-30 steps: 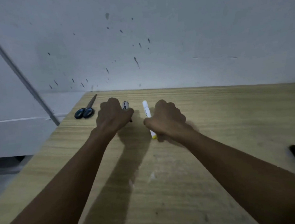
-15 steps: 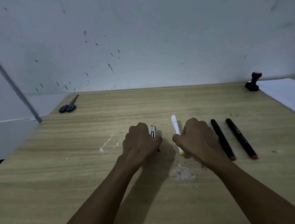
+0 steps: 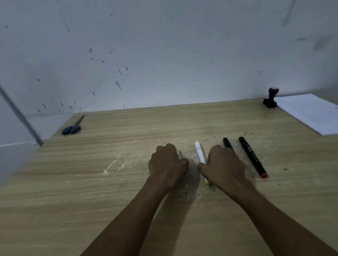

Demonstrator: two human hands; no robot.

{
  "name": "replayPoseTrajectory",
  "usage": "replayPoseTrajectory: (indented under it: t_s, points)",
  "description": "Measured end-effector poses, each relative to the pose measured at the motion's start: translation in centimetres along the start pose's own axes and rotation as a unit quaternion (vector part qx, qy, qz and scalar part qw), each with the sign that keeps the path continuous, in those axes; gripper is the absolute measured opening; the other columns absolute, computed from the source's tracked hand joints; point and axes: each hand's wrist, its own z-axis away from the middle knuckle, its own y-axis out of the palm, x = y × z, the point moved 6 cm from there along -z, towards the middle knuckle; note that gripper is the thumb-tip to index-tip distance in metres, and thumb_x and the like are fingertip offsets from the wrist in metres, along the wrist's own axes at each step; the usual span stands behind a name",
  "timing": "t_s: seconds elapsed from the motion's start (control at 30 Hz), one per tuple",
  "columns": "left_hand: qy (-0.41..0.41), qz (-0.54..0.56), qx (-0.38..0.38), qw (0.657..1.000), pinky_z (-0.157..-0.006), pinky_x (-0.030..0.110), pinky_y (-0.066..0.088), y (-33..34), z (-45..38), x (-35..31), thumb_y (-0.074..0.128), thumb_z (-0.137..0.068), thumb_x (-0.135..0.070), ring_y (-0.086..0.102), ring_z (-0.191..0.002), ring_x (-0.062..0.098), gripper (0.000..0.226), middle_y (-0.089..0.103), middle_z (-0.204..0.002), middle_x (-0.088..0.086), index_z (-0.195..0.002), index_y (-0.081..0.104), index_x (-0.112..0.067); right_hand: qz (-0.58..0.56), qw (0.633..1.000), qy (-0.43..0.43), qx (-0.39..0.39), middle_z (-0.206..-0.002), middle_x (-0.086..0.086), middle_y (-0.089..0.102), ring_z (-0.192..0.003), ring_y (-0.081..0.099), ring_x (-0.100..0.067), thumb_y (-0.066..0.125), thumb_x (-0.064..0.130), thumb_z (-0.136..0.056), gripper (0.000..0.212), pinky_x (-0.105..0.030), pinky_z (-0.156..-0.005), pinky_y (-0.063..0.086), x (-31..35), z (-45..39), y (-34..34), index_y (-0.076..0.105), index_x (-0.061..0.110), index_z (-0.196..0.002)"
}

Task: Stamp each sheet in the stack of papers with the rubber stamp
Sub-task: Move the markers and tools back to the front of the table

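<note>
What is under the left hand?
A white marker peeks out from beneath the curled fingers of the left hand, lying on the table. The hand covers the rest of it, so its colour tip cannot be seen.

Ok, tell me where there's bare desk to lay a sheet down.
Free: the wide stretch between the scissors and the stamp, and the near desk left of the arms. Crowded: mid-desk, around both hands and the markers; papers fill the far right.
</note>
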Motion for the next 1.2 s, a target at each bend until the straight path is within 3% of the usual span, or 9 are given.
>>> replayPoseTrajectory:
  t_s: [0.27, 0.47, 0.6, 0.73, 0.87, 0.93, 1.03, 1.2]
  points:
    - [0.007, -0.034, 0.000, 0.999, -0.074, 0.032, 0.038, 0.5, 0.4, -0.1, 0.055, -0.084, -0.035, 0.055, -0.096, 0.030, 0.024, 0.052, -0.107, 0.009, -0.093, 0.042, -0.017, -0.011, 1.000, 0.007, 0.019, -0.093, -0.004, 0.061, -0.082, 0.059, -0.024, 0.065, 0.041, -0.081, 0.029, -0.028, -0.060, 0.038, -0.1, 0.3, 0.0, 0.057, 0.015, -0.093]
    - [0.011, -0.043, 0.009, 0.999, -0.074, 0.032, 0.038, 0.6, 0.5, 0.0, 0.053, -0.087, -0.034, 0.055, -0.098, 0.030, 0.026, 0.052, -0.112, 0.010, -0.102, 0.047, -0.014, -0.026, 0.999, 0.008, 0.028, -0.088, -0.005, 0.063, -0.076, 0.061, -0.024, 0.067, 0.039, -0.080, 0.029, -0.025, -0.050, 0.034, -0.3, 0.2, 0.0, 0.059, 0.012, -0.089]
    - [0.005, -0.045, 0.015, 0.999, -0.080, 0.036, 0.043, 0.2, 0.5, 0.3, 0.052, -0.090, -0.049, 0.056, -0.105, 0.031, 0.044, 0.053, -0.118, 0.012, -0.113, 0.051, -0.011, -0.027, 0.999, 0.011, 0.034, -0.093, -0.007, 0.062, -0.082, 0.063, -0.027, 0.067, 0.044, -0.080, 0.035, -0.030, -0.061, 0.047, 0.0, 0.2, -0.1, 0.059, 0.013, -0.093]
    - [-0.014, -0.001, 0.002, 1.000, -0.073, 0.036, 0.042, -0.5, 0.0, 1.5, 0.047, -0.088, -0.061, 0.058, -0.095, 0.030, 0.045, 0.057, -0.108, 0.011, -0.091, 0.046, -0.016, 0.020, 1.000, -0.014, 0.004, -0.091, -0.002, 0.058, -0.079, 0.055, -0.024, 0.061, 0.047, -0.084, 0.034, -0.029, -0.062, 0.038, 1.1, 0.2, -1.1, 0.055, 0.016, -0.097]
    - [-0.018, -0.005, -0.034, 0.999, -0.073, 0.037, 0.042, -2.3, -1.2, 4.3, 0.043, -0.091, -0.062, 0.058, -0.096, 0.032, 0.051, 0.058, -0.110, 0.012, -0.101, 0.050, -0.012, 0.019, 0.998, -0.062, -0.029, -0.101, -0.003, 0.061, -0.092, 0.059, -0.027, 0.057, 0.050, -0.088, 0.036, -0.031, -0.067, 0.039, 3.5, 0.0, -1.3, 0.053, 0.017, -0.103]
    - [-0.019, 0.000, -0.058, 0.998, -0.074, 0.035, 0.042, -3.5, -1.8, 6.1, 0.045, -0.092, -0.059, 0.058, -0.102, 0.031, 0.053, 0.060, -0.113, 0.011, -0.113, 0.054, -0.011, 0.004, 0.996, -0.092, -0.020, -0.108, -0.004, 0.061, -0.099, 0.059, -0.026, 0.056, 0.050, -0.089, 0.038, -0.033, -0.070, 0.042, 5.2, -0.3, -0.8, 0.055, 0.017, -0.109]
    - [-0.034, 0.016, -0.093, 0.995, -0.079, 0.036, 0.047, -5.7, -2.9, 9.4, 0.053, -0.091, -0.053, 0.059, -0.102, 0.028, 0.046, 0.063, -0.110, 0.008, -0.113, 0.057, -0.013, -0.039, 0.991, -0.127, 0.018, -0.114, -0.001, 0.061, -0.105, 0.056, -0.023, 0.060, 0.047, -0.087, 0.040, -0.032, -0.073, 0.039, 8.0, -0.9, 0.3, 0.057, 0.019, -0.115]
    - [-0.072, 0.019, -0.126, 0.989, -0.086, 0.040, 0.050, -9.0, -5.8, 16.3, 0.060, -0.090, -0.036, 0.058, -0.106, 0.028, 0.037, 0.064, -0.114, 0.011, -0.115, 0.059, -0.010, -0.096, 0.981, -0.160, 0.061, -0.105, 0.001, 0.063, -0.105, 0.056, -0.022, 0.064, 0.046, -0.085, 0.038, -0.033, -0.077, 0.043, 12.8, -1.8, 2.8, 0.059, 0.022, -0.113]
